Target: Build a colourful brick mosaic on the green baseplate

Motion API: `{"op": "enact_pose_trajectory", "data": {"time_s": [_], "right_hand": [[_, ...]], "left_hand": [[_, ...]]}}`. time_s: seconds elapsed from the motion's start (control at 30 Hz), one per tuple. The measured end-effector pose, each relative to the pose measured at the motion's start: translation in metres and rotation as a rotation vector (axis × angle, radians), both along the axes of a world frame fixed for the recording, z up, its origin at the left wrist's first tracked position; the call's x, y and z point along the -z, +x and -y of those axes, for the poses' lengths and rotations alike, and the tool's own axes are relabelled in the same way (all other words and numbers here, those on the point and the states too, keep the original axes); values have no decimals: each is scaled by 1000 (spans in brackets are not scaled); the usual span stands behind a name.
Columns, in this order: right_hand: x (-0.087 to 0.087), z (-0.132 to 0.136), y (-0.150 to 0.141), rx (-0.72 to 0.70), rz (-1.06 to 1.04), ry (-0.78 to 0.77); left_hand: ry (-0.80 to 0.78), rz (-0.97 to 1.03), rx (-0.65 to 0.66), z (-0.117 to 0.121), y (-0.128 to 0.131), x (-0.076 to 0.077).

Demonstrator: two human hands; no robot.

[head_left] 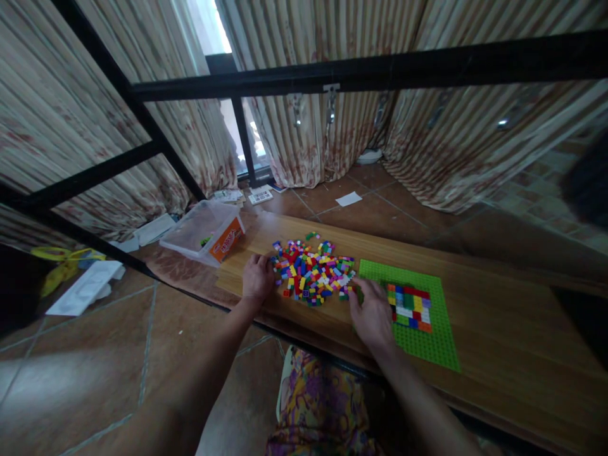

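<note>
Beside bricks point(311, 269), left hand point(258, 277) curled, right hand point(373, 311) angled inward

Bare forearms point(216, 364), one printed garment point(327, 405).
Left hand point(258, 277) and right hand point(375, 313): bare, five-fingered type. Garment: soft cloth, worn at the lower body; yellow and purple, curling all-over print, finer motifs too blurred to tell.
</note>
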State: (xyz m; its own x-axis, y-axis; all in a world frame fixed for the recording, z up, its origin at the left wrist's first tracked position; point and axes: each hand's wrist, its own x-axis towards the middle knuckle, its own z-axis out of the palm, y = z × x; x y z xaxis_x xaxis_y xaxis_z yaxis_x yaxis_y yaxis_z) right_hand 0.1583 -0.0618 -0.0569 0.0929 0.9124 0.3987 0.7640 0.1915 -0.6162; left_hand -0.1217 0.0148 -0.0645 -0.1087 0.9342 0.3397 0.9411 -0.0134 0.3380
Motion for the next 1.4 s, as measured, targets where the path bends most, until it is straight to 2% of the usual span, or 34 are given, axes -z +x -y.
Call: {"op": "enact_pose_trajectory", "data": {"time_s": [0.17, 0.37, 0.67, 1.1, 1.27, 1.4], "right_hand": [[-2, -42, 5, 19, 58, -33], [-5, -68, 1, -122, 191, -115], [-2, -61, -1, -176, 139, -89], [8, -48, 3, -245, -221, -62], [7, -49, 6, -239, -225, -50], [4, -55, 9, -198, -110, -99]], "left_hand": [[-12, -1, -6, 0, 0, 0], [-4, -6, -6, 0, 1, 1], [-11, -19, -11, -2, -2, 3], [23, 31, -23, 0, -2, 3], [26, 68, -12, 1, -2, 3], [30, 71, -4, 1, -2, 2]]}}
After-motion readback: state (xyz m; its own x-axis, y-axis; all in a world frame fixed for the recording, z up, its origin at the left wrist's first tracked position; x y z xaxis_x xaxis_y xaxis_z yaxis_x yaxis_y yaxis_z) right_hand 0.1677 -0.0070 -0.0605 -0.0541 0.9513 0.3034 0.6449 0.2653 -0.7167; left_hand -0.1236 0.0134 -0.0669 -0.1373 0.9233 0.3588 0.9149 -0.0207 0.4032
